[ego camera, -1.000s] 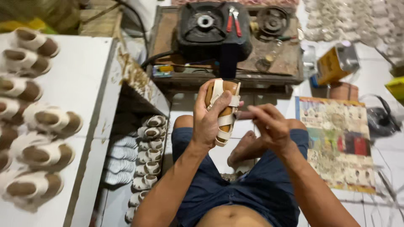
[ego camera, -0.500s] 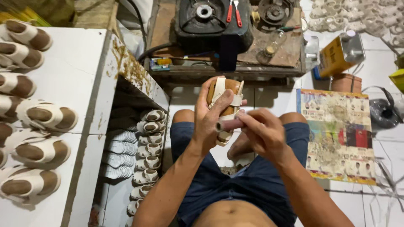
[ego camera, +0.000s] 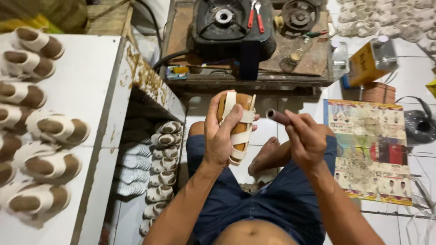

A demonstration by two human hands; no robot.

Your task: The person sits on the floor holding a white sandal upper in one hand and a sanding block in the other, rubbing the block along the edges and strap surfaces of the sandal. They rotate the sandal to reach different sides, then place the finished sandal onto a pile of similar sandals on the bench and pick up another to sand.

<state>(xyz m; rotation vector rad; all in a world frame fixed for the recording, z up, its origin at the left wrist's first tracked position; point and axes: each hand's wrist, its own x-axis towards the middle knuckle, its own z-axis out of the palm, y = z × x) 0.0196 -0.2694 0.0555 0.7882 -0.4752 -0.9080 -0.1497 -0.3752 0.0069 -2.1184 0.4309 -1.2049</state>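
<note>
Above the lap, left hand (ego camera: 221, 136) grips a sandal (ego camera: 237, 127); right hand (ego camera: 305, 138) clasps a short tube (ego camera: 277, 116)

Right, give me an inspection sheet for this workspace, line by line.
Surface: white table at left, edge stained brown; tiled floor.
Job's things: sandal with white straps; short dark rod.
Clutter: finished sandals in rows on the table, more on the shelf below; printed sheet on the floor.
Grips: left hand wraps the sandal; right hand holds the rod, apart from the sandal.
Cables: black hose by the workbench.
Surroundings: wooden workbench with black burner, red-handled pliers; yellow can.
</note>
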